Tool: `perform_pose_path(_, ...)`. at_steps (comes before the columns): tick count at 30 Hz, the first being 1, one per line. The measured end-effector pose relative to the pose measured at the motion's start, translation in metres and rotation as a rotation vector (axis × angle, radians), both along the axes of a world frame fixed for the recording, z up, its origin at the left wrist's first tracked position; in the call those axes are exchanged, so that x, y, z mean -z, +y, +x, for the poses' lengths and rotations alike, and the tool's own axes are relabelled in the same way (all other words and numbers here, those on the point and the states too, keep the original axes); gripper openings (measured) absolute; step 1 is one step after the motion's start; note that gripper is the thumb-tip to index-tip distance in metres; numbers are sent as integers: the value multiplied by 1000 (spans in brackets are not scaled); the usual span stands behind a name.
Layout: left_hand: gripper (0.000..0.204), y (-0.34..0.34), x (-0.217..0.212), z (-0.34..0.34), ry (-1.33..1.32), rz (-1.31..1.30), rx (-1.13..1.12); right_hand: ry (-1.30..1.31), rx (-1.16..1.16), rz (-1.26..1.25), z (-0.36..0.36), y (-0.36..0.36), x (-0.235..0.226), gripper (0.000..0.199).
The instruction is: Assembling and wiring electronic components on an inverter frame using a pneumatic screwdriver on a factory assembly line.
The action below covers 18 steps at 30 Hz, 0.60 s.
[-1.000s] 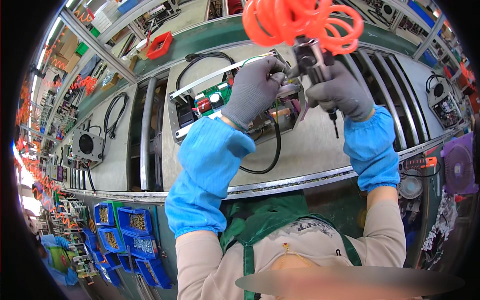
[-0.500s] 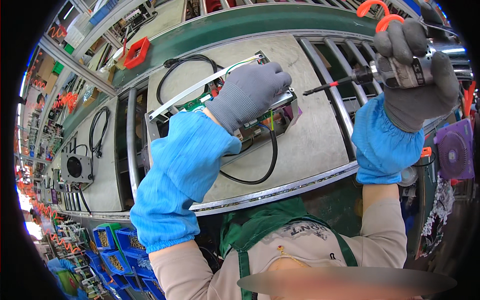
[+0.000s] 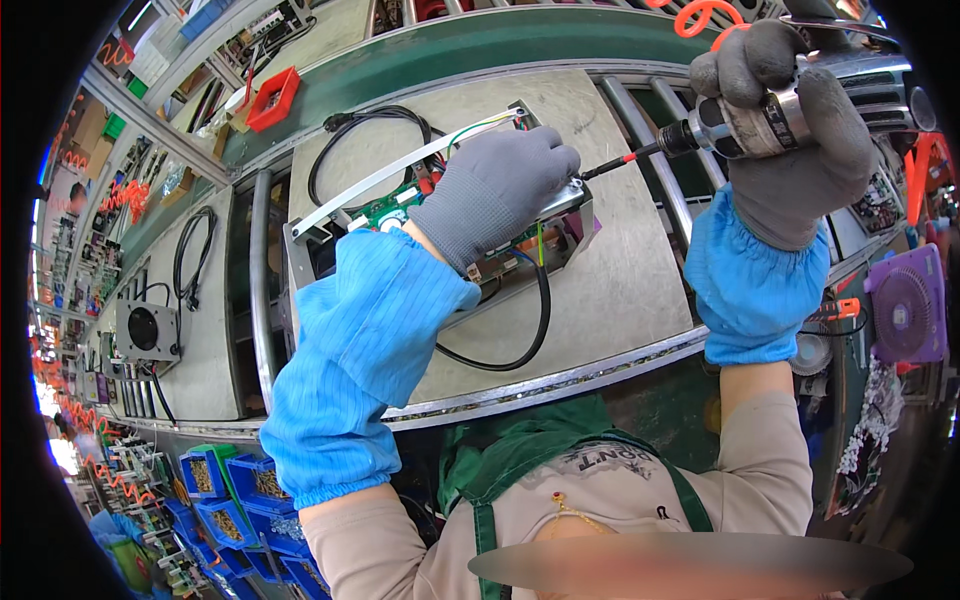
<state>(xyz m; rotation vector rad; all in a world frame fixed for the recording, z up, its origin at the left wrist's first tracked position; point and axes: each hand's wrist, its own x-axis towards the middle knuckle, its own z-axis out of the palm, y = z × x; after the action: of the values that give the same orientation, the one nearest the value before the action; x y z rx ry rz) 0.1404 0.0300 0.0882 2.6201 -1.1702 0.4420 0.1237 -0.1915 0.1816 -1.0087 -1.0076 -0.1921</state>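
My left hand (image 3: 497,193), in a grey glove with a blue sleeve cover, presses flat on a metal-cased unit with a green circuit board (image 3: 385,208) that lies on a beige pallet (image 3: 620,270). My right hand (image 3: 790,140), also gloved, grips a powered screwdriver (image 3: 745,122) held sideways. Its bit (image 3: 615,165) points left and touches the unit's right edge beside my left fingers. A black cable (image 3: 530,335) loops out from under the unit.
An orange coiled hose (image 3: 705,18) hangs above the screwdriver. A red tray (image 3: 268,100) sits beyond the green conveyor rail. Another pallet with a fan unit (image 3: 145,330) and cable lies to the left. Blue parts bins (image 3: 225,490) stand lower left, and a purple fan (image 3: 905,305) at right.
The right hand has brought the screwdriver down and turned it sideways, so its bit now meets the unit's right edge. The left hand stays pressed on the unit.
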Motion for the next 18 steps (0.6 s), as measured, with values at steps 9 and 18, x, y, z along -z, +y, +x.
perform_pose_path(9,18,2,2,0,-28,-4,-16,11,164,-127,6,12,18,26)
perform_pose_path(18,19,2,1,-2,62,-39,-86,314,242,-138,-18,60,-18,52)
